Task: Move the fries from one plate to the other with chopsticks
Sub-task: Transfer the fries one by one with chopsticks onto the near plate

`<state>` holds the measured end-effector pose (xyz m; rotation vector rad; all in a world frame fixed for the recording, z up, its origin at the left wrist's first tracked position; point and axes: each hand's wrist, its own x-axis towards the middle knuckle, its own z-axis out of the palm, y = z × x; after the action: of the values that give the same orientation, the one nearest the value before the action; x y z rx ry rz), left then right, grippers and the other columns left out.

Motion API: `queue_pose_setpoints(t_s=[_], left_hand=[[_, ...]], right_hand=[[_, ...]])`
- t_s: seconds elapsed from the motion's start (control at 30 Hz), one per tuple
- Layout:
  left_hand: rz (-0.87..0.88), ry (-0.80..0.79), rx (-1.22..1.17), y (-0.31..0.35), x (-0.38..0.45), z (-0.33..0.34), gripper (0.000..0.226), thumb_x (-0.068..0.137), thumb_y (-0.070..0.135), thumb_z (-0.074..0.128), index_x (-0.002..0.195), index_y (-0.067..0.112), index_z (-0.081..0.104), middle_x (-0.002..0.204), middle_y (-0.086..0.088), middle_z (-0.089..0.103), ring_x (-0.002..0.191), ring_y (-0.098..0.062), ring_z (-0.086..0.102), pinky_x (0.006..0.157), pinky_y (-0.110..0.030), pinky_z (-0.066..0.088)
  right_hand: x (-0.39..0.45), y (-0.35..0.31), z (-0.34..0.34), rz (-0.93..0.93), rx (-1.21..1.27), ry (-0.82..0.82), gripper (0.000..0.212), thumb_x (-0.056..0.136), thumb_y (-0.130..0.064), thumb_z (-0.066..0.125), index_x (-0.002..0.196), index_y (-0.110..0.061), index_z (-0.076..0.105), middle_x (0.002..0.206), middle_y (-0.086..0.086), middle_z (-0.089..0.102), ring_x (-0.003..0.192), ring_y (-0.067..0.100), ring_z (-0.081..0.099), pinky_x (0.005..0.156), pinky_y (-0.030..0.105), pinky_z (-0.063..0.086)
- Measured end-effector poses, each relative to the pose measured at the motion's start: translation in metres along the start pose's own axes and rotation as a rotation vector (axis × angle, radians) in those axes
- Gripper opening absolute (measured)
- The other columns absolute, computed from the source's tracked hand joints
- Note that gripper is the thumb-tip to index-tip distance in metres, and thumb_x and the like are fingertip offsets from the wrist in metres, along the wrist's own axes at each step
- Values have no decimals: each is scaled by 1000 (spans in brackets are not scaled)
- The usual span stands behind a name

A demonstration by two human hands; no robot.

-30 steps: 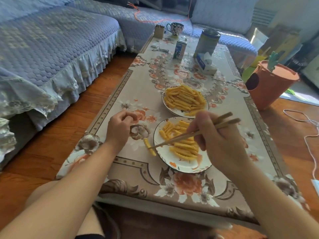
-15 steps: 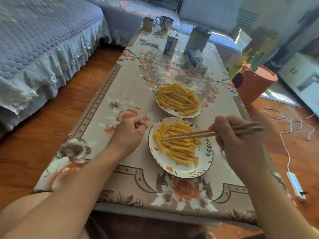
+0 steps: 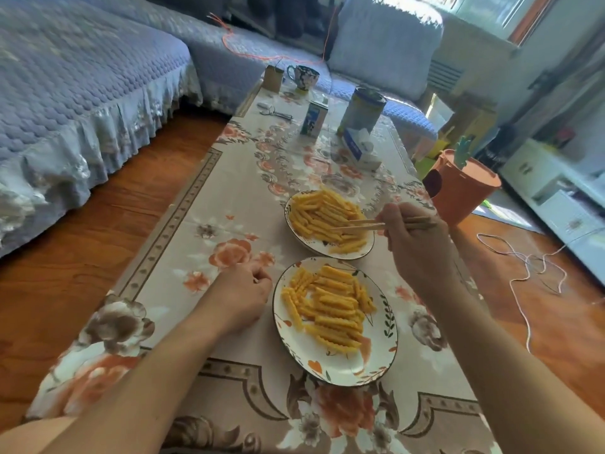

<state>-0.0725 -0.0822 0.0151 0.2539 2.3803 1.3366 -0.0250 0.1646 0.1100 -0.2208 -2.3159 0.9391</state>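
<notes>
Right hand [image 3: 415,247] grips the chopsticks [image 3: 360,224], fingers curled round the shafts; tips sit slightly apart over the fries [image 3: 322,216] on the far plate [image 3: 296,239], can't tell if they pinch one. Near plate [image 3: 383,352] sits just in front of it, holding its own heap of crinkle fries [image 3: 330,309]; the two rims are close, not touching. Left hand [image 3: 240,296] rests on the floral tablecloth [image 3: 203,224] just left of the near plate, fingers loosely curled, holding nothing visible. Further up the table: tissue box [image 3: 358,149], tall tin can [image 3: 361,109], small carton [image 3: 316,119], mug [image 3: 302,77], scissors [image 3: 275,111], all well clear of the plates. Orange bin [image 3: 465,188] stands on the floor just right of the table, near the right hand. White cable [image 3: 523,270] trails on the floor. Blue sofa [image 3: 82,93] left and behind.
</notes>
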Motion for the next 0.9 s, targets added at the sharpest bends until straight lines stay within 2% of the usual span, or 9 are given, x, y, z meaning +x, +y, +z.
queue_pose_setpoints(t_s=[0.07,0.23,0.33,0.43,0.57,0.67,0.73,0.8,0.9], left_hand=[[-10,-4,-12,1,0,0,19,97,20,49,90,23,66,78,-4,72,70,-29,71,67,-46,61],[-6,-9,4,1,-1,1,16,93,24,51,88,27,65,84,1,71,79,-27,69,77,-46,61],[-10,-12,4,3,-3,-1,16,94,23,51,88,26,65,83,1,71,76,-25,69,76,-46,61],[-9,-15,2,5,-6,-2,16,95,22,51,88,26,65,84,1,71,76,-24,69,77,-43,61],[-15,6,1,8,-17,-2,17,93,21,52,87,27,66,83,3,72,73,-21,71,74,-41,61],[-36,33,-1,13,-28,0,15,93,22,51,87,28,64,85,2,71,77,-23,71,76,-45,61],[-66,41,-10,22,-36,0,11,87,31,50,87,30,61,89,1,69,80,-26,70,77,-48,62],[-105,51,-36,28,-42,-3,18,78,37,46,88,31,60,92,-1,68,82,-30,70,77,-51,62],[-140,68,-61,29,-44,-7,23,75,33,45,89,27,63,90,-7,70,80,-36,72,76,-55,62]], right_hand=[[5,2,6,-55,-11,-20,31,104,-22,57,84,-7,74,61,-9,60,52,4,51,52,18,37],[10,8,17,-61,-73,-95,37,106,-27,53,83,-6,71,62,-5,57,55,10,48,55,31,39],[10,5,11,0,30,-48,41,108,-31,49,82,-8,71,60,-6,54,53,6,46,53,25,35],[5,-15,-8,47,161,1,44,109,-31,44,79,-13,69,60,-3,55,51,7,47,50,25,36],[-16,-51,-38,184,291,86,53,109,-38,39,80,-5,69,54,-1,57,45,12,50,42,24,41],[-43,-62,-45,295,319,11,57,108,-41,40,79,-1,68,52,2,57,42,13,50,40,23,41],[-61,-60,-38,302,314,-53,57,108,-41,42,76,-1,68,51,4,57,41,15,49,40,24,40],[-74,-57,-30,310,320,-83,56,107,-40,44,74,-2,70,51,5,57,41,17,49,41,26,40],[-79,-56,-25,289,319,-100,48,106,-33,50,73,-5,71,50,4,56,43,17,49,42,27,39]])
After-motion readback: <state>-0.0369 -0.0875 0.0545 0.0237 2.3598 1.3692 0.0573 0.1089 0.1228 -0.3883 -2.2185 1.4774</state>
